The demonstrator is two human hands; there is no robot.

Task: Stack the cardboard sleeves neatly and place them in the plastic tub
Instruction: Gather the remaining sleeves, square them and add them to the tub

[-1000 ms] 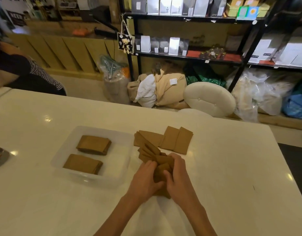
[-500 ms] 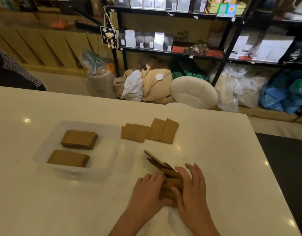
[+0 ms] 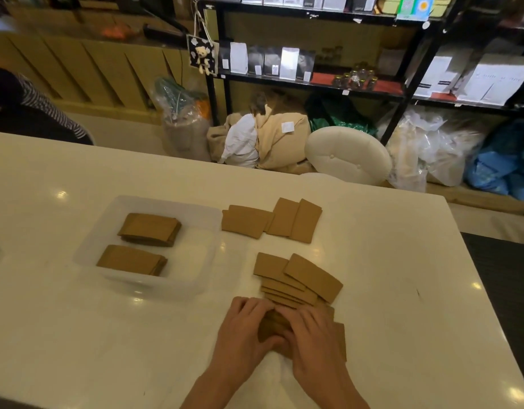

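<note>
Several brown cardboard sleeves (image 3: 296, 280) lie fanned out on the white table (image 3: 402, 290), overlapping toward me. My left hand (image 3: 243, 332) and my right hand (image 3: 311, 335) both rest on the near end of this fan, fingers curled over the sleeves under them. Farther back lie more loose sleeves (image 3: 272, 221) in a flat row. The clear plastic tub (image 3: 201, 281) stands to the left and holds two neat sleeve stacks, the far stack (image 3: 150, 230) and the near stack (image 3: 132, 259).
A person in a dark striped sleeve (image 3: 33, 110) sits at the table's far left. A cream stool (image 3: 348, 154) stands behind the far edge, with bags and black shelving beyond. The table's right edge drops to a dark floor.
The sleeves that stood bunched up between my hands have fallen flat into a fan away from me. Both hands stay on the near end.
</note>
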